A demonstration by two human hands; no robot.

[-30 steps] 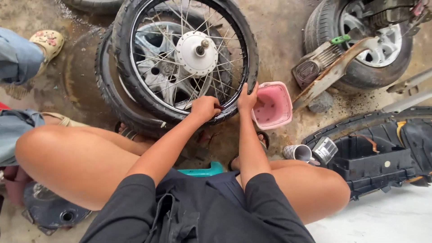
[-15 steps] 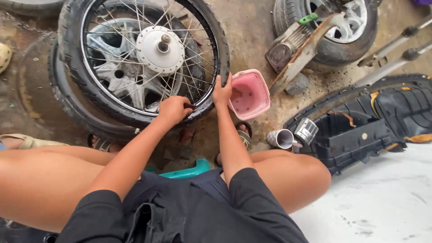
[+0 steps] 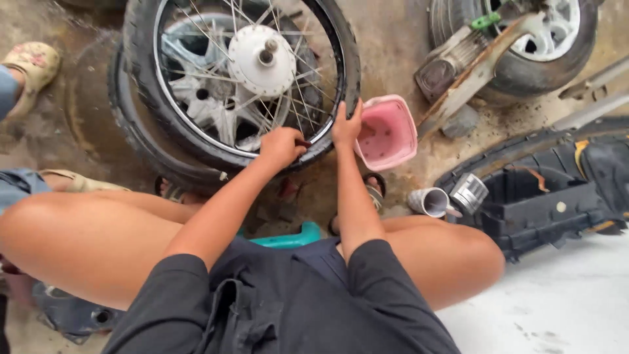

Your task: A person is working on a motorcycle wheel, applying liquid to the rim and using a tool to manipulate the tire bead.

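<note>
A spoked motorcycle wheel (image 3: 249, 59) with a black tyre (image 3: 347, 65) lies flat on top of another tyre (image 3: 131, 131) in front of me. My left hand (image 3: 283, 147) is closed on the near edge of the tyre at the rim; a small dark object shows at its fingertips, too small to identify. My right hand (image 3: 346, 126) presses on the tyre's sidewall just to the right, fingers pointing up. A white hub (image 3: 262, 60) with an axle sits at the wheel's centre. My bare knees spread either side.
A pink plastic container (image 3: 388, 134) sits right of my right hand. Two metal cylinders (image 3: 449, 196) lie by a black plastic panel (image 3: 550, 190). Another wheel (image 3: 524, 39) with a metal bracket stands at top right. Someone else's sandalled foot (image 3: 29, 65) is at the left. A teal stool (image 3: 288, 236) is under me.
The view has shifted between frames. My left hand has slid right along the tyre edge, closer to my right hand, which stays on the sidewall.
</note>
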